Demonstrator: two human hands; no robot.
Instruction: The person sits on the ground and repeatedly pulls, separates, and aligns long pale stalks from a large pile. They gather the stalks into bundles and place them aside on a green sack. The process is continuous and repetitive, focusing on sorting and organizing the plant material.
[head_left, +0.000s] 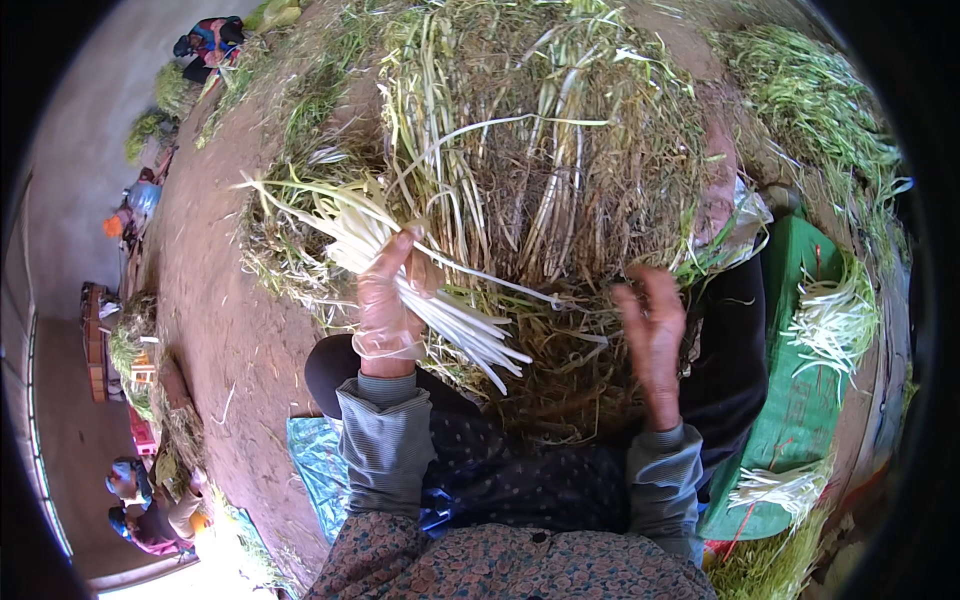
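In a clear plastic glove, my left hand (391, 296) grips a bundle of pale, cleaned stalks (465, 322). Their white ends point down to the right, and yellowish tips stick out at the upper left. One longer stalk (491, 277) slants from this hand toward the right, its end short of my right hand. Blurred, my right hand (652, 315) hovers over the near edge of the heap with its fingers apart, and I see nothing in it. Before me lies a large heap of uncleaned leafy stalks (555, 180), with brown dry leaves and roots among them.
At my right, a green woven sack (787, 390) carries two bundles of white stalks (829, 319). Beyond it lies a pile of green stalks (817, 97). A blue-green plastic sheet (319, 465) is at my left. Several people sit by the far left wall, one person (210, 45) at the top.
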